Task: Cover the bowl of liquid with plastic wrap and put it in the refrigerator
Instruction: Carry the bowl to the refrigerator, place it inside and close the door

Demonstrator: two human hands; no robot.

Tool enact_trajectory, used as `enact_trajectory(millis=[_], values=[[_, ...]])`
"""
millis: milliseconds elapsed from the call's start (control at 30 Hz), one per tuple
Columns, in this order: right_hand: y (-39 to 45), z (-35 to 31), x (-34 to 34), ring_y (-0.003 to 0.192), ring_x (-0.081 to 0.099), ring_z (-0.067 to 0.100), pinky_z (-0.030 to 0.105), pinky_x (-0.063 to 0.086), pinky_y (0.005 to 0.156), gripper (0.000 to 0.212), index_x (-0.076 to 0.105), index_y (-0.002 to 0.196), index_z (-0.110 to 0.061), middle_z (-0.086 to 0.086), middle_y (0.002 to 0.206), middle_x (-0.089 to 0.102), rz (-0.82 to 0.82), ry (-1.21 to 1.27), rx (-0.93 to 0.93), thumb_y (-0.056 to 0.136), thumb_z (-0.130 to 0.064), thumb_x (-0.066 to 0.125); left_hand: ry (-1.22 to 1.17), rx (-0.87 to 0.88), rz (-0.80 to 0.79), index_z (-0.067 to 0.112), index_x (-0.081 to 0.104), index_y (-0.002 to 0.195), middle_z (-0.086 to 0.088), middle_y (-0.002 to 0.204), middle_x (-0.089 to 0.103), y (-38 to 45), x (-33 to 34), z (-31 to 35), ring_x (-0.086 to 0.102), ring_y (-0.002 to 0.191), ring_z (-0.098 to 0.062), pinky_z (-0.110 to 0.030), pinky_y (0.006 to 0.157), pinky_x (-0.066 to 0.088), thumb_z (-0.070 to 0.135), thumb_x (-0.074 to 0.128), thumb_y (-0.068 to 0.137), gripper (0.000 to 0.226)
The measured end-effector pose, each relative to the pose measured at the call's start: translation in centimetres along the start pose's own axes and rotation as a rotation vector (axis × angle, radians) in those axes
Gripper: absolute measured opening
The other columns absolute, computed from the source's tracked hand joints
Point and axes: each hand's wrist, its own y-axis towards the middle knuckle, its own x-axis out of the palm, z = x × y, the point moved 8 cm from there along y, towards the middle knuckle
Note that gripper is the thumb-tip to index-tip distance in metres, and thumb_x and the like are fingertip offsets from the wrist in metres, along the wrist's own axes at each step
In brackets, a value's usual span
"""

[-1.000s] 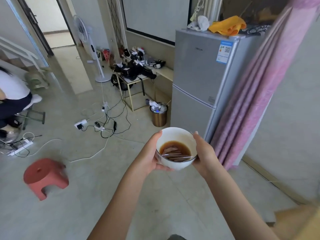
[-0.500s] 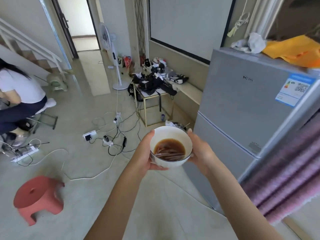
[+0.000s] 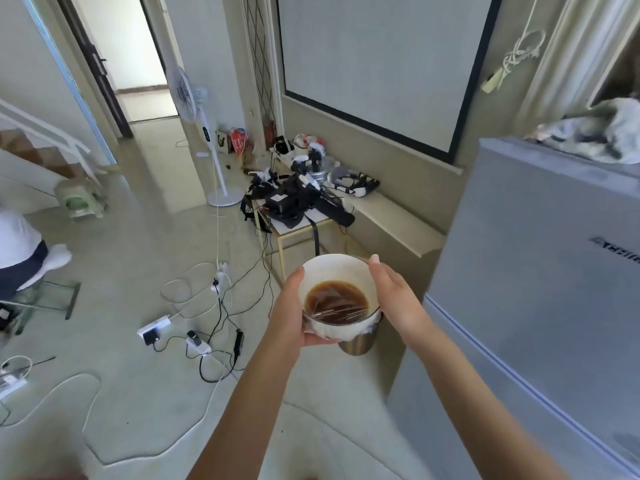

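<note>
Single head cam, wide-angle, looking fwd and down. Close on bowl [image 3: 337, 299] at frame center; fridge [image 3: 540, 289] near at right edge, floor [image 3: 121, 341] and doorway [image 3: 128, 57] receding upper left.

Left hand [image 3: 289, 315] cups white ceramic bowl [image 3: 337, 299] of brown liquid, clear plastic wrap [image 3: 341, 311] over it; right hand [image 3: 394, 299] flat alongside. Grey refrigerator [image 3: 540, 289] at right.

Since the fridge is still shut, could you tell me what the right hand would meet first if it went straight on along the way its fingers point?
The right hand points up and away along the bowl. Beyond its fingertips probably comes the small table piled with black gear, though depth is unclear. The refrigerator lies off to the right.
</note>
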Motion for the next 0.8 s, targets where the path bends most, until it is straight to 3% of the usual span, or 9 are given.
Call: enact_trajectory(millis=[67, 167, 233, 333, 467, 533, 600, 700, 800], values=[[3.8, -1.2, -0.5, 0.100, 0.060, 0.004, 0.013, 0.042, 0.077, 0.050, 0.062, 0.125, -0.024, -0.005, 0.114, 0.066, 0.008, 0.002, -0.066, 0.101, -0.050, 0.026, 0.033, 0.000, -0.039, 0.022, 0.056, 0.102, -0.016, 0.111, 0.063, 3.4, 1.7, 2.6, 0.061, 0.092, -0.035, -0.052, 0.065, 0.056, 0.054, 0.049, 0.088, 0.036], [9.3, -2.8, -3.7, 0.106, 0.063, 0.014, 0.026, 0.047, 0.091, 0.052, 0.064, 0.123, -0.015, 0.000, 0.114, 0.069, 0.208, -0.008, -0.135, 0.100, -0.048, 0.031, 0.050, -0.023, -0.048, 0.024, 0.054, 0.089, -0.013, 0.103, 0.061, 7.9, 4.3, 6.2, 0.059, 0.083, -0.032, -0.051, 0.066, 0.053, 0.052, 0.049, 0.090, 0.028], [12.9, -3.1, -6.5, 0.099, 0.064, 0.024, 0.035, 0.046, 0.090, 0.041, 0.065, 0.116, -0.016, 0.007, 0.103, 0.072, 0.353, -0.303, -0.129, 0.101, -0.040, 0.035, 0.055, -0.029, -0.055, 0.023, 0.054, 0.100, -0.013, 0.108, 0.060, 10.7, 5.9, 7.9, 0.058, 0.085, -0.032, -0.048, 0.062, 0.053, 0.052, 0.048, 0.090, 0.031], [18.0, -3.5, -10.0, 0.098, 0.062, 0.030, 0.036, 0.035, 0.094, 0.028, 0.065, 0.106, -0.025, 0.005, 0.099, 0.072, 0.437, -0.930, -0.097, 0.096, -0.025, 0.039, 0.089, -0.027, -0.111, 0.023, 0.055, 0.116, -0.016, 0.118, 0.059, 14.6, 8.6, 9.8, 0.058, 0.098, -0.037, -0.049, 0.060, 0.054, 0.055, 0.047, 0.089, 0.042], [22.7, -2.7, -13.6, 0.094, 0.064, 0.027, 0.032, 0.025, 0.106, 0.025, 0.068, 0.091, -0.020, 0.005, 0.089, 0.073, 0.479, -1.234, -0.084, 0.091, -0.016, 0.043, 0.066, -0.079, -0.156, 0.024, 0.053, 0.087, -0.012, 0.095, 0.057, 18.5, 12.6, 10.7, 0.056, 0.086, -0.034, -0.058, 0.076, 0.050, 0.049, 0.047, 0.092, 0.026], [23.7, -2.3, -14.1, 0.094, 0.065, 0.025, 0.031, 0.017, 0.114, 0.022, 0.067, 0.090, -0.018, 0.005, 0.086, 0.073, 0.443, -1.409, -0.069, 0.088, -0.011, 0.047, 0.079, -0.113, -0.193, 0.019, 0.054, 0.094, -0.014, 0.093, 0.057, 20.1, 14.6, 10.8, 0.056, 0.082, -0.035, -0.059, 0.077, 0.049, 0.049, 0.046, 0.093, 0.031], [24.2, -0.7, -13.9, 0.105, 0.062, 0.020, 0.032, 0.010, 0.117, 0.024, 0.065, 0.103, -0.021, -0.001, 0.097, 0.072, 0.292, -1.612, 0.094, 0.091, -0.013, 0.046, 0.122, -0.130, -0.233, 0.016, 0.052, 0.107, -0.016, 0.097, 0.057, 21.3, 16.6, 10.8, 0.057, 0.084, -0.037, -0.056, 0.072, 0.052, 0.050, 0.044, 0.093, 0.037], [24.4, 1.3, -13.6, 0.124, 0.050, 0.021, 0.036, 0.013, 0.116, 0.033, 0.059, 0.123, -0.019, -0.002, 0.122, 0.064, 0.060, -1.891, 0.340, 0.096, -0.022, 0.041, 0.170, -0.152, -0.286, 0.017, 0.049, 0.107, -0.015, 0.093, 0.055, 22.7, 19.3, 10.9, 0.056, 0.080, -0.036, -0.052, 0.065, 0.051, 0.050, 0.043, 0.094, 0.036], [24.4, 2.6, -14.0, 0.134, 0.040, 0.027, 0.042, 0.011, 0.117, 0.040, 0.055, 0.132, -0.016, 0.004, 0.136, 0.056, -0.039, -2.040, 0.517, 0.097, -0.029, 0.038, 0.238, -0.184, -0.357, 0.016, 0.050, 0.101, -0.015, 0.090, 0.056, 23.6, 21.5, 10.9, 0.056, 0.077, -0.035, -0.052, 0.062, 0.050, 0.051, 0.043, 0.093, 0.037]])
